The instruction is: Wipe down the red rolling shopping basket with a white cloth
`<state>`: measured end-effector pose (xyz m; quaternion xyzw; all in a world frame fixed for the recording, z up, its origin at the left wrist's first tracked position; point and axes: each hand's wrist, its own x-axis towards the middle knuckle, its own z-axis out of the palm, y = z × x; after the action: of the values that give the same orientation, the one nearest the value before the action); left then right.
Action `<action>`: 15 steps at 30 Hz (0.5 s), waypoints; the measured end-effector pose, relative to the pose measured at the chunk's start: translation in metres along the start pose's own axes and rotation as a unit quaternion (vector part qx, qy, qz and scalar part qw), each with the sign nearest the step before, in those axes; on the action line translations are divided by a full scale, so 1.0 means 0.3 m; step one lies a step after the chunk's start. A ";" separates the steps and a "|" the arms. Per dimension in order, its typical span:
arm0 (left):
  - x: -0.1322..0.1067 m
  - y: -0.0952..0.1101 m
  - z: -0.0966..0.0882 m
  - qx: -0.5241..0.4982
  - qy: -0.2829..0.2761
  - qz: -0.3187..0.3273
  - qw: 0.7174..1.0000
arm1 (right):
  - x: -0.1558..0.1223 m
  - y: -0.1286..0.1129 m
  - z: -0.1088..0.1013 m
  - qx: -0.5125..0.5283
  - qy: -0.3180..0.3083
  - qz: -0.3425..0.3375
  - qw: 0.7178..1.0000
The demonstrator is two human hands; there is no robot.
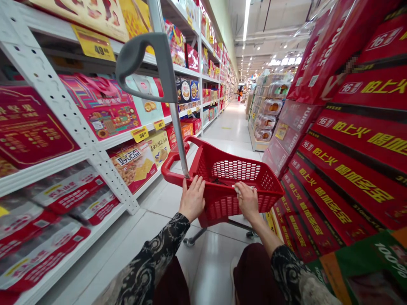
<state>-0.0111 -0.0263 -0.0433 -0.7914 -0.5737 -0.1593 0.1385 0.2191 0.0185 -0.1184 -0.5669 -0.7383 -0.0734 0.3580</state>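
Observation:
My left hand point(192, 199) lies over the near rim of a red plastic wheeled shopping basket point(197, 159), its fingers curled on the edge. My right hand point(248, 201) grips the same rim further right, with a small white piece, perhaps tissue, showing at its fingers. A grey metal pole point(179, 140) rises from the basket to a curved grey handle point(149, 59), which neither hand touches. The basket's inside is mostly hidden, and I see no goods in it.
White metal shelves point(66, 114) with boxed gift packs and yellow price tags line the left. Stacked red boxes point(346, 148) form a tall wall close on the right. A tiled aisle point(227, 125) runs ahead, with a distant person point(240, 92) at its far end.

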 end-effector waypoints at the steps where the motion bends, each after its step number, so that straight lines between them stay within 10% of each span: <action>1: 0.001 0.005 0.004 0.003 0.002 -0.003 1.000 | -0.005 0.034 -0.008 -0.012 0.008 0.018 1.000; 11: 0.023 0.112 0.066 -0.002 -0.055 0.053 0.997 | 0.012 -0.194 0.016 0.053 -0.034 -0.062 0.996; 15: 0.007 0.082 0.064 -0.001 -0.060 0.060 0.996 | 0.001 -0.093 0.000 0.037 -0.042 -0.046 0.997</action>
<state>0.0147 -0.0241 -0.0607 -0.8326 -0.5323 -0.1039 0.1127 0.1943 0.0092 -0.1098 -0.5213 -0.7801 -0.0392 0.3437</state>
